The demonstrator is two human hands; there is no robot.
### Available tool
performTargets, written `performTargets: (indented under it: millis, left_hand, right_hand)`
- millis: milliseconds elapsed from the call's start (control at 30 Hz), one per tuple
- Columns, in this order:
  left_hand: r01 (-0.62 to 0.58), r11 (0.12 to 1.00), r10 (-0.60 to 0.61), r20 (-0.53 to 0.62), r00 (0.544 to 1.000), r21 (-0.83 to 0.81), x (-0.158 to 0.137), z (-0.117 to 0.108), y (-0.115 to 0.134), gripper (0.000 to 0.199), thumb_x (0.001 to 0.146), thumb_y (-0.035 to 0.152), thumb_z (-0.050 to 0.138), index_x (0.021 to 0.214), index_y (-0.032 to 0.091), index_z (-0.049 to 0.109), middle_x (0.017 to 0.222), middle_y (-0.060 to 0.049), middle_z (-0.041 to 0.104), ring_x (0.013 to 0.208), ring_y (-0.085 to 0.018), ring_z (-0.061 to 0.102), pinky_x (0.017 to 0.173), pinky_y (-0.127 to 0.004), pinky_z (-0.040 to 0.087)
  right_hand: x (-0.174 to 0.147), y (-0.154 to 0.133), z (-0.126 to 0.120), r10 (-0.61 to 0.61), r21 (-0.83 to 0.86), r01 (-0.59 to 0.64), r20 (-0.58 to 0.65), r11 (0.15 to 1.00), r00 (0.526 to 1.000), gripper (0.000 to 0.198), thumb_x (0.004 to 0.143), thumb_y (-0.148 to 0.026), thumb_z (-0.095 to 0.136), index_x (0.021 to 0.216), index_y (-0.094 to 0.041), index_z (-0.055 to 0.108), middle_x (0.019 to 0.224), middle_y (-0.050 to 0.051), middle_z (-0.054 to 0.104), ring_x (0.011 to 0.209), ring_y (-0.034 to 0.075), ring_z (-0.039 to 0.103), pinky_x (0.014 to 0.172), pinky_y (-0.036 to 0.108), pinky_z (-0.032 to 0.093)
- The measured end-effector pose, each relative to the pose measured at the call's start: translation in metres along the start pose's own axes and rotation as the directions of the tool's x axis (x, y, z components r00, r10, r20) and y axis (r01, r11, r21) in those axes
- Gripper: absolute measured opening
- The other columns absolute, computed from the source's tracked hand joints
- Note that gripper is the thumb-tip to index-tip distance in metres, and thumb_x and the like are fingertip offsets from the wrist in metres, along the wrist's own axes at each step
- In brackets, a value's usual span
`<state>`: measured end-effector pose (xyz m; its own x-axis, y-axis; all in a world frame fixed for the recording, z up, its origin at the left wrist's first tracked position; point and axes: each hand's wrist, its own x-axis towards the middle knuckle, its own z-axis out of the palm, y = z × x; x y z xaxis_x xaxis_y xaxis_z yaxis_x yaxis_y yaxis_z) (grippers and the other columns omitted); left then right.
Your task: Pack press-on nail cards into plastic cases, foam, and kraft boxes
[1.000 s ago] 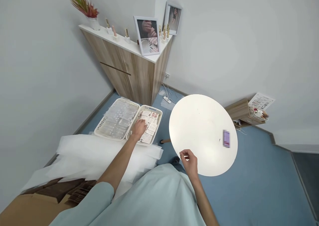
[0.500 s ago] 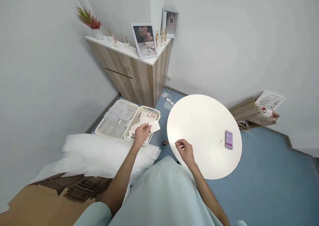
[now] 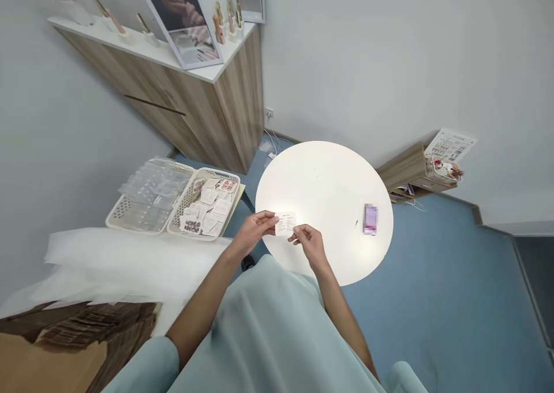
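Observation:
A small white printed card [image 3: 284, 223] is held between my two hands, over the near left edge of the round white table [image 3: 329, 173]. My left hand [image 3: 255, 230] pinches its left side. At its lower right corner, the thumb and fingertips of my right hand [image 3: 309, 243] are closed on it. Rows of fine print cover the card, too small to read. To the left stands a cream basket [image 3: 174, 223] of loose cards [image 3: 209, 197], some with coloured pictures. Beside it, another cream basket [image 3: 113, 217] holds clear plastic sleeves [image 3: 156, 188].
A blurred purple packet [image 3: 370, 219] lies on the table's right side. White sheet packaging [image 3: 130, 263] and a brown cardboard box [image 3: 47, 361] are at the lower left. A wooden cabinet [image 3: 203, 116] stands behind the baskets, a low shelf [image 3: 409, 171] at the right wall.
My left hand has brought the card from above the basket rightward to the table. My right hand has taken hold of its other side. The view has shifted right and down.

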<state>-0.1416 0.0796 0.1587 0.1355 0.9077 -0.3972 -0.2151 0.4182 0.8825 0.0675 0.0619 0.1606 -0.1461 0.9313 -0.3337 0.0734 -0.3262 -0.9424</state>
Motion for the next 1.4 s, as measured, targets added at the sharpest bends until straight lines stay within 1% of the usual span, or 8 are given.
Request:
performTargets:
  millis: [233, 467, 767, 867, 1000, 1200, 1300, 1400]
  left_hand:
    - [0.077, 0.989, -0.032, 0.316, 0.948, -0.130, 0.002, 0.031, -0.001, 0.075, 0.082, 0.067, 0.080, 0.138, 0.019, 0.071, 0.138, -0.021, 0.072, 0.129, -0.039, 0.068, 0.107, -0.052, 0.055]
    - [0.044, 0.999, -0.043, 0.055, 0.998, -0.014, 0.004, 0.046, -0.016, 0.070, 0.076, 0.057, 0.089, 0.133, 0.019, 0.072, 0.138, -0.019, 0.073, 0.137, -0.037, 0.064, 0.118, -0.053, 0.048]
    - [0.001, 0.998, 0.006, -0.095, 0.996, 0.068, 0.001, 0.054, -0.029, 0.076, 0.071, 0.057, 0.091, 0.132, 0.018, 0.070, 0.137, -0.016, 0.074, 0.131, -0.034, 0.068, 0.115, -0.050, 0.053]
    - [-0.016, 0.997, 0.027, -0.148, 0.989, 0.080, 0.000, 0.048, -0.031, 0.067, 0.071, 0.064, 0.089, 0.117, 0.017, 0.075, 0.121, -0.015, 0.079, 0.117, -0.032, 0.073, 0.107, -0.048, 0.058]
    - [-0.008, 0.997, 0.020, -0.160, 0.987, 0.075, -0.003, 0.040, -0.026, 0.059, 0.067, 0.066, 0.091, 0.096, 0.017, 0.076, 0.099, -0.011, 0.080, 0.094, -0.027, 0.074, 0.093, -0.044, 0.060]
    - [0.058, 0.996, -0.063, -0.072, 0.995, -0.062, -0.009, 0.037, -0.016, 0.050, 0.068, 0.055, 0.096, 0.095, 0.017, 0.076, 0.094, -0.007, 0.076, 0.085, -0.019, 0.069, 0.087, -0.036, 0.057]
    - [0.118, 0.982, -0.112, 0.045, 0.993, -0.149, -0.011, 0.032, -0.016, 0.047, 0.073, 0.049, 0.095, 0.103, 0.017, 0.078, 0.088, -0.004, 0.073, 0.072, -0.013, 0.063, 0.076, -0.029, 0.053]
    - [0.177, 0.963, -0.132, 0.221, 0.966, -0.201, -0.012, 0.026, -0.020, 0.062, 0.079, 0.048, 0.091, 0.131, 0.019, 0.075, 0.096, -0.008, 0.076, 0.068, -0.012, 0.059, 0.069, -0.027, 0.050]
  right_hand:
    - [-0.008, 0.015, -0.015, 0.117, 0.175, -0.142, 0.146, 0.974, 0.982, 0.053, 0.087, -0.073, 0.072, 0.082, -0.020, 0.070, 0.080, 0.005, 0.072, 0.077, 0.021, 0.074, 0.066, 0.030, 0.058]
    - [-0.021, 0.014, -0.019, 0.002, -0.057, -0.013, -0.179, 0.998, 0.984, 0.033, 0.090, -0.056, 0.074, 0.092, -0.024, 0.077, 0.090, 0.004, 0.079, 0.085, 0.022, 0.075, 0.079, 0.034, 0.060]
    - [-0.035, 0.006, -0.015, -0.271, -0.386, 0.185, -0.183, 0.904, 0.945, 0.024, 0.097, -0.045, 0.063, 0.088, -0.026, 0.075, 0.087, 0.004, 0.076, 0.080, 0.022, 0.071, 0.077, 0.037, 0.058]
    - [-0.030, 0.010, -0.023, -0.153, -0.265, 0.084, -0.250, 0.961, 0.956, 0.025, 0.095, -0.047, 0.065, 0.089, -0.024, 0.073, 0.085, 0.004, 0.077, 0.081, 0.022, 0.073, 0.076, 0.036, 0.058]
    - [-0.025, 0.013, -0.033, 0.054, -0.007, -0.056, -0.187, 0.998, 0.981, 0.030, 0.088, -0.051, 0.071, 0.087, -0.022, 0.072, 0.073, 0.002, 0.072, 0.075, 0.022, 0.075, 0.068, 0.032, 0.055]
    - [-0.028, 0.011, -0.035, 0.099, 0.150, -0.082, -0.110, 0.985, 0.989, 0.031, 0.085, -0.051, 0.077, 0.082, -0.021, 0.073, 0.073, 0.001, 0.067, 0.070, 0.018, 0.072, 0.062, 0.028, 0.048]
    - [-0.029, 0.010, -0.035, 0.132, 0.225, -0.122, -0.030, 0.967, 0.991, 0.032, 0.084, -0.051, 0.079, 0.078, -0.021, 0.072, 0.074, 0.000, 0.066, 0.069, 0.016, 0.070, 0.062, 0.027, 0.046]
    - [-0.028, 0.011, -0.034, 0.184, 0.296, -0.203, 0.089, 0.933, 0.979, 0.034, 0.082, -0.052, 0.082, 0.075, -0.020, 0.071, 0.074, 0.000, 0.064, 0.067, 0.014, 0.067, 0.060, 0.026, 0.044]
